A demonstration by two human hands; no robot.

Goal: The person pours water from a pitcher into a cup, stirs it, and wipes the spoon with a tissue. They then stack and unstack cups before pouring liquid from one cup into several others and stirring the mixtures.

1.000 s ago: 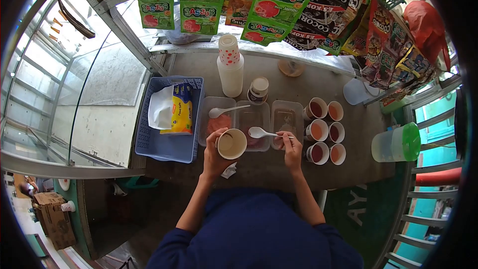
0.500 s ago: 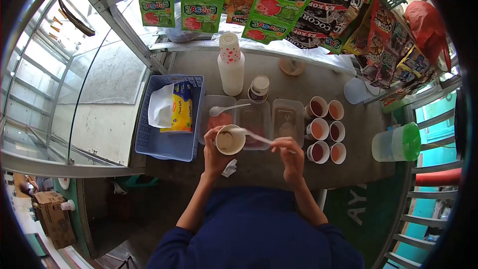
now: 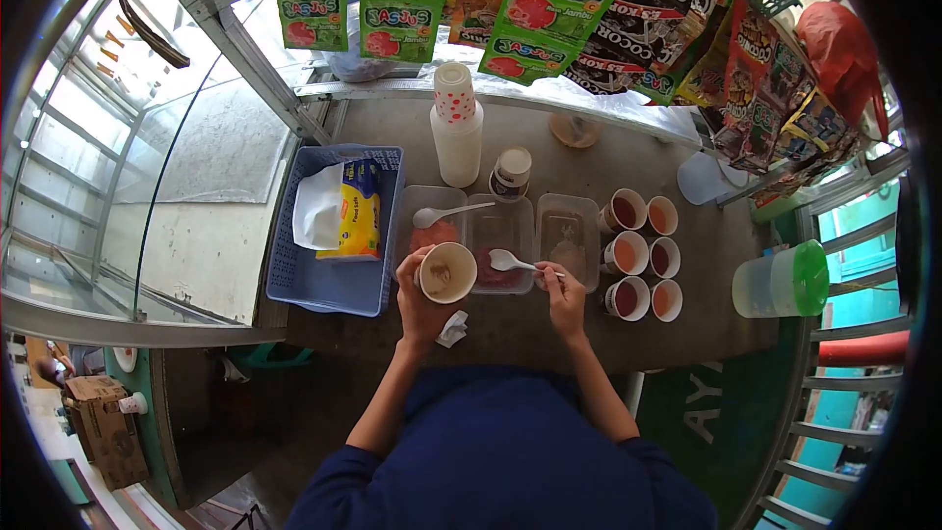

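The left hand [image 3: 420,310] curls closed around the paper cup [image 3: 447,273], which sits tilted above its palm; the right hand [image 3: 565,302] pinches the white plastic spoon [image 3: 512,261] by its handle, bowl toward the cup.

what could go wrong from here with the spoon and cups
The right hand is close to the filled, open cups, so a sideways bump might tip one. The spoon is over the middle tub, where a drip could land. The held cup is open too, so tilting it might spill its contents.
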